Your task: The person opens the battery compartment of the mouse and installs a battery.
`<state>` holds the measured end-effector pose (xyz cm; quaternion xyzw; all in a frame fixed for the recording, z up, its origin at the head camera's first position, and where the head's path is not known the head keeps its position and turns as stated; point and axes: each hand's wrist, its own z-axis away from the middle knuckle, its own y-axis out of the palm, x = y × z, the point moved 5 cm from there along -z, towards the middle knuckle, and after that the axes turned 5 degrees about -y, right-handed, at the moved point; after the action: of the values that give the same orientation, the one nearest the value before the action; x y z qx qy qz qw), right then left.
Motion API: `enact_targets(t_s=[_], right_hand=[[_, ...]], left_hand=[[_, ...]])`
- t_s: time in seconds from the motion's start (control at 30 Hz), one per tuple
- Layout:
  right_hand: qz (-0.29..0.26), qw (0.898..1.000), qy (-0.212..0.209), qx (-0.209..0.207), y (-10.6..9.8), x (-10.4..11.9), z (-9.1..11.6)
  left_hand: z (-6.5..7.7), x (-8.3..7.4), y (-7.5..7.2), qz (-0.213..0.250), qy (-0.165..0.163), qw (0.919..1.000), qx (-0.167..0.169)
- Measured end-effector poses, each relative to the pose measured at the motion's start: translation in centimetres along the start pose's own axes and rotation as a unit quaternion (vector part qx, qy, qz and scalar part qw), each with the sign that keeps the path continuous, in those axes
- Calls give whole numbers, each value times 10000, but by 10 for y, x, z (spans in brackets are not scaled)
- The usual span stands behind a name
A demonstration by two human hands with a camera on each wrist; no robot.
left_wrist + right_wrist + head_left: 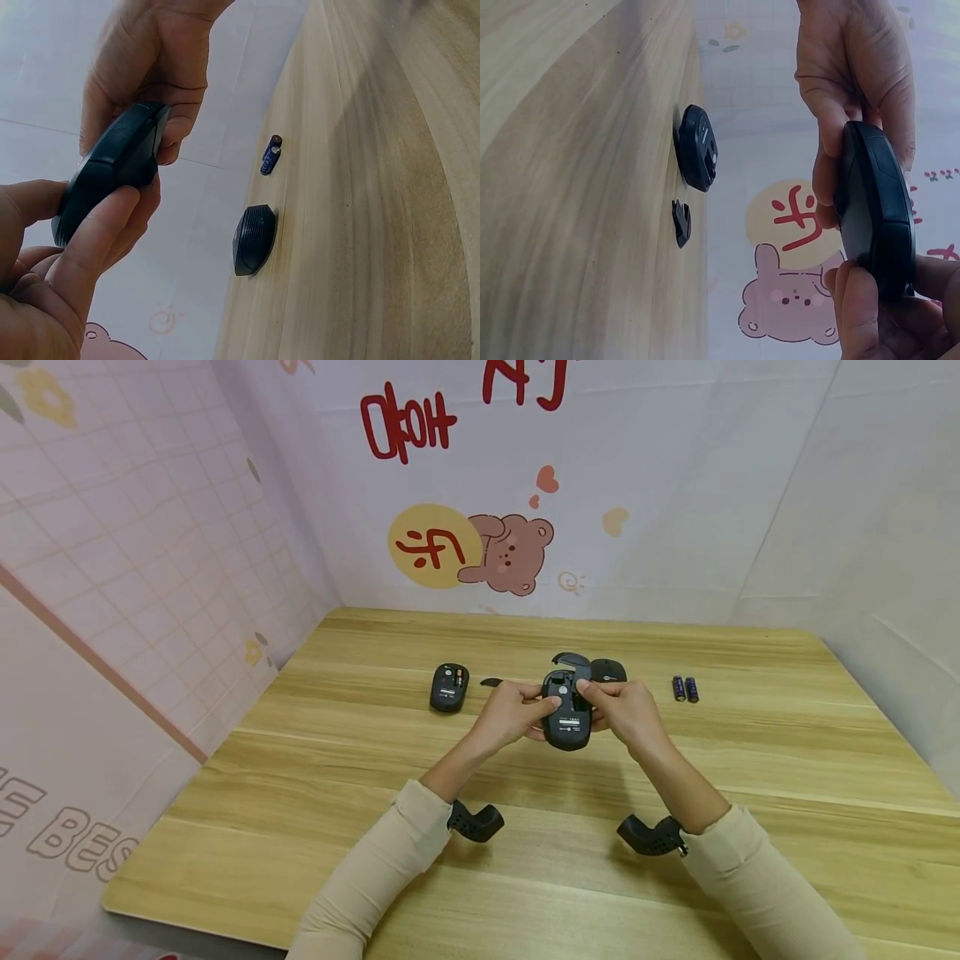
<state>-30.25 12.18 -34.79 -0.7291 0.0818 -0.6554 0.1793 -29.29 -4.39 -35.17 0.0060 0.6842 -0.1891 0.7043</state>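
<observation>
A black computer mouse (567,731) is held up over the table, its labelled underside facing me. My left hand (510,714) grips its left side, thumb on the underside. My right hand (630,714) grips the right side, its thumb on a dark curved battery cover (572,661) that juts past the mouse's top end. Part of the battery slot shows beside that thumb. Both wrist views show the held mouse (112,161) edge-on, with fingers of both hands around it; the slot is hidden there.
A second mouse (448,689) lies underside up at the left, a battery showing in its open slot. Near it is a small loose black cover (491,682). Behind my right hand sits another black mouse (609,670). Two blue batteries (686,689) lie further right on the wooden table (540,893).
</observation>
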Motion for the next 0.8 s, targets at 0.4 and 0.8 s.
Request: enact_targets(t_s=[0.4,0.8], right_hand=[[121,9998,-112,-116,0,4,-1],[92,9997,-150,-176,-1,7,1]], left_hand=[[1,-1,-1,81,-36,10000,-42],[1,-2,-3,67,-66,10000,-22]])
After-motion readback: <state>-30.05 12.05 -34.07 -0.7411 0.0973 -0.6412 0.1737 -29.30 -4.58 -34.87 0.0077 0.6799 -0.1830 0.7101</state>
